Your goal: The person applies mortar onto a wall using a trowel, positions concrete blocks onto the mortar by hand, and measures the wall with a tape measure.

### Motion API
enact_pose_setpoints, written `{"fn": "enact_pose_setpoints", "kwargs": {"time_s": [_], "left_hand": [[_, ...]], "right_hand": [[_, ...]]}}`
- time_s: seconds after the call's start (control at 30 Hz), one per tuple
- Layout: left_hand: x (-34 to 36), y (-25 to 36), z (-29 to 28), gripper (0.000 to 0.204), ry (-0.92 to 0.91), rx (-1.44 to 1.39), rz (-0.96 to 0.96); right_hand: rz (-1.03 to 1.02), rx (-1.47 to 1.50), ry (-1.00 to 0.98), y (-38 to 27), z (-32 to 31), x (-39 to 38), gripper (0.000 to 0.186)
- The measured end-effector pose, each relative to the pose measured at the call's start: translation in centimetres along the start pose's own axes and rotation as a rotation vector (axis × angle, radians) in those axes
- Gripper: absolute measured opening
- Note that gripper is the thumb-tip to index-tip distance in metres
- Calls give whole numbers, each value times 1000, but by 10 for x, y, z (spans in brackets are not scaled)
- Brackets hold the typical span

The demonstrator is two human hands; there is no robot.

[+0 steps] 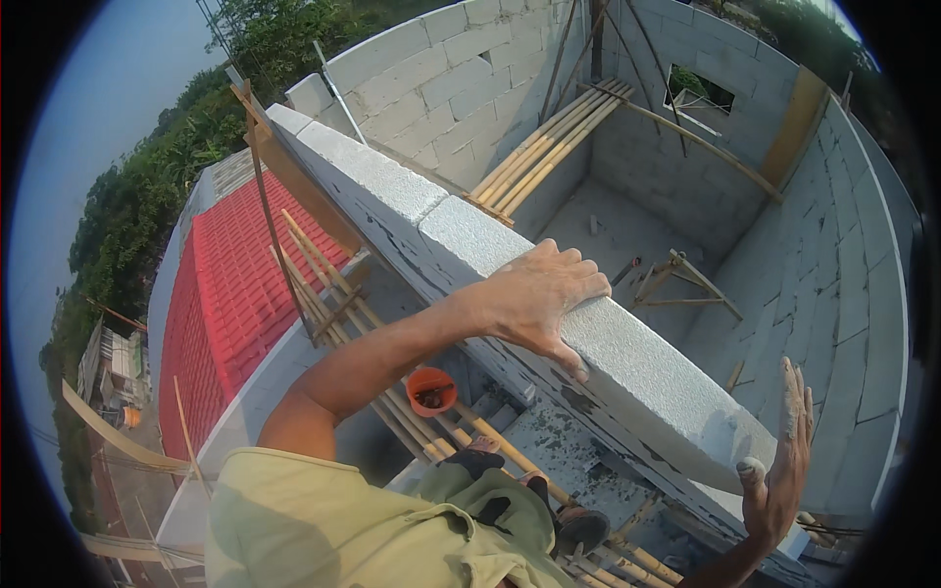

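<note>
A long light grey concrete block (667, 377) lies along the top of a block wall, running from the upper left to the lower right. My left hand (549, 294) grips it from above, with the thumb down the near face and the fingers bent over the far edge. At the block's right end my right hand (779, 470) is raised, its fingers straight and its thumb apart, holding nothing. That palm faces the end of the block; whether it touches I cannot tell. Farther left, another block (372, 176) continues the wall top, with a thin joint between the two.
Below me, bamboo poles (461, 431) form a scaffold where my feet stand. An orange bucket (431, 391) sits on it, with something dark inside. More bamboo poles (559, 147) span the room beyond the wall, above a wooden trestle (686, 279). A red tiled roof (265, 265) lies left.
</note>
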State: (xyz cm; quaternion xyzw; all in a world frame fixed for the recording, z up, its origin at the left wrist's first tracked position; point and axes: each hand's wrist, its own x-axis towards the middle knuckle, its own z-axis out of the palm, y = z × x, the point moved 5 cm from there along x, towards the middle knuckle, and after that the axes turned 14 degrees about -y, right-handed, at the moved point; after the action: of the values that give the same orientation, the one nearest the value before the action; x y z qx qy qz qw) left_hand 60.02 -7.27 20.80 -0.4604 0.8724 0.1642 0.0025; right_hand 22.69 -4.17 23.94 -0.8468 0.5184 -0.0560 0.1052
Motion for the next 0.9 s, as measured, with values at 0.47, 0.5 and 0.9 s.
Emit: {"fn": "enact_pose_setpoints", "kwargs": {"time_s": [0.47, 0.5, 0.9], "left_hand": [[-4, 8, -4, 96, 31, -105, -75], [-2, 13, -2, 96, 11, -99, 6], [-2, 26, 13, 89, 42, 28, -22]], "right_hand": [[-8, -101, 242, -66, -3, 37, 117], [19, -8, 180, -60, 20, 46, 115], [469, 424, 648, -122, 126, -129, 53]]}}
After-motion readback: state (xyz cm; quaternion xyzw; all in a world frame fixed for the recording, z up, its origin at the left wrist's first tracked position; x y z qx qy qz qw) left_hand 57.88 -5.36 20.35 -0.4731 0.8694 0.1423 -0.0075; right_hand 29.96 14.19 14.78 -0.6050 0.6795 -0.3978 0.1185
